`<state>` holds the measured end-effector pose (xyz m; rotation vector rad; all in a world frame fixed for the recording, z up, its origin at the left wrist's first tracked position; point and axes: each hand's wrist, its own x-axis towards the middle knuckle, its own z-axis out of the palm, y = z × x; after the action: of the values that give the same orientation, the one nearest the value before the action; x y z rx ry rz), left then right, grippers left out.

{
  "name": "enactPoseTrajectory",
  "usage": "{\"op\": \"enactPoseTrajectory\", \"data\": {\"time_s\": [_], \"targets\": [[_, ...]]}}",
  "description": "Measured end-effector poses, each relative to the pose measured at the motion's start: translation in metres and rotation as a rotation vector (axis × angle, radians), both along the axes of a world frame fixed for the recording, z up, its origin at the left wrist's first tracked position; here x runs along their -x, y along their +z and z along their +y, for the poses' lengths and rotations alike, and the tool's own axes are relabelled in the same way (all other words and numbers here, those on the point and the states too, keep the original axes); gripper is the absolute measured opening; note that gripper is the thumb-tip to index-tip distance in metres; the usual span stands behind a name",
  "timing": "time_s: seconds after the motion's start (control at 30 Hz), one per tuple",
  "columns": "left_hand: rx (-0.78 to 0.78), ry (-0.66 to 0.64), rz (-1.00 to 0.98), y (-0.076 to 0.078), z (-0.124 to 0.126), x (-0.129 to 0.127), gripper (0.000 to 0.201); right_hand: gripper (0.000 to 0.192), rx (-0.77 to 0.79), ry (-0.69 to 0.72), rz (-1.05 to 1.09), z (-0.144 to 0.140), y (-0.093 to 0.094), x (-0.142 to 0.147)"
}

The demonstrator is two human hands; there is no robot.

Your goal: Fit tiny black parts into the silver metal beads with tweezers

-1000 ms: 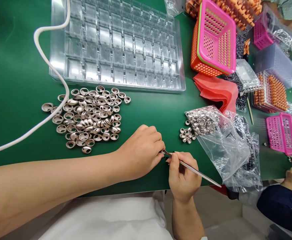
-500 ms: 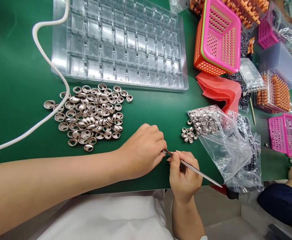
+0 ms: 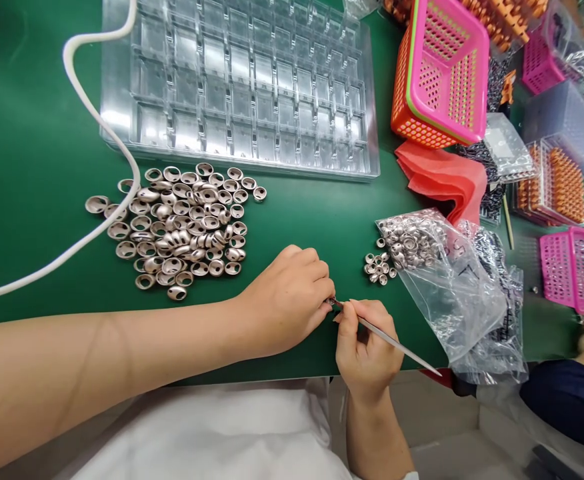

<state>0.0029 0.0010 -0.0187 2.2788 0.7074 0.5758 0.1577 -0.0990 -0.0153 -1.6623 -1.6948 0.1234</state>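
Two bare hands meet at the near edge of a green bench (image 3: 322, 220), working a tiny part with tweezers.
Right hand (image 3: 367, 347) pinches slim metal tweezers (image 3: 387, 340); left hand (image 3: 287, 300), fingers pressed together, grips a small part too hidden to identify at the tweezer tip. Beyond lie a heap of metal caps (image 3: 187, 223), an open bag of smaller rings (image 3: 422, 250), then a clear compartment tray (image 3: 242, 87).
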Motion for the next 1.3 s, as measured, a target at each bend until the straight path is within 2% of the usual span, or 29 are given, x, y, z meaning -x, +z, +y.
{"op": "enactPoseTrajectory", "data": {"time_s": [0.3,0.47,0.63,0.83,1.0,1.3], "targets": [[-0.007,0.003,0.012,-0.002,0.0,0.001,0.016,0.022,-0.012,0.052,-0.14,0.004,0.005,0.001],[-0.001,-0.012,0.026,-0.002,0.0,0.0,0.015,0.02,-0.006,0.057,-0.137,0.006,0.005,0.0],[0.001,-0.008,0.026,0.0,0.0,0.0,0.013,0.014,0.024,0.008,0.041,0.001,-0.001,-0.004],[0.031,-0.025,0.039,0.001,0.001,0.002,0.01,0.013,-0.038,-0.151,0.334,-0.005,-0.007,-0.003],[0.03,-0.023,0.046,0.003,0.001,0.002,0.012,0.008,-0.022,-0.181,0.335,-0.004,-0.007,-0.002],[0.017,-0.025,0.044,0.002,0.002,0.002,0.012,0.012,-0.001,-0.168,0.367,-0.006,-0.008,-0.001]]}}
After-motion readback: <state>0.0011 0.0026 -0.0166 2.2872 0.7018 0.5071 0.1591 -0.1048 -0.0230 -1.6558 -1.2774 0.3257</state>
